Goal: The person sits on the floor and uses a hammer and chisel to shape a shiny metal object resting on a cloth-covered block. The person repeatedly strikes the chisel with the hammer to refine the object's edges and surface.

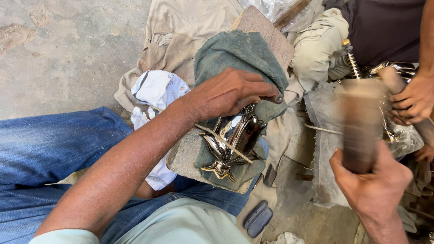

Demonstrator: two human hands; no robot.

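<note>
Ground: bare grey concrete floor (68, 45), rough and stained, with crumpled beige cloth (176, 31) spread over its upper middle
Legs: blue jeans (45, 149) fill the lower left, the person seated
Board: a worn wooden board (266, 31) slants across the lap, its top corner toward the upper middle, its lower edge by the knee
Padding: a grey-green cloth (235, 54) covers the board's middle
White rag: a patterned white cloth (156, 88) lies at the board's left edge
Metal piece: a shiny silver ornament (235, 138) with a flared, leaf-like foot rests on the padding near the board's lower edge; a thin string (226, 143) crosses it
Left hand: left hand (230, 92) pressed down over the ornament's upper end, fingers curled on it and the padding, holding it in place
Right hand: right hand (373, 180) clenched around a brown wooden tool (361, 122), blurred with motion, right of the board
Other person: another hand (413, 99) at the right edge grips a separate shiny metal piece (393, 70)
Small item: a dark case (257, 218) lies on the floor below the board
</note>
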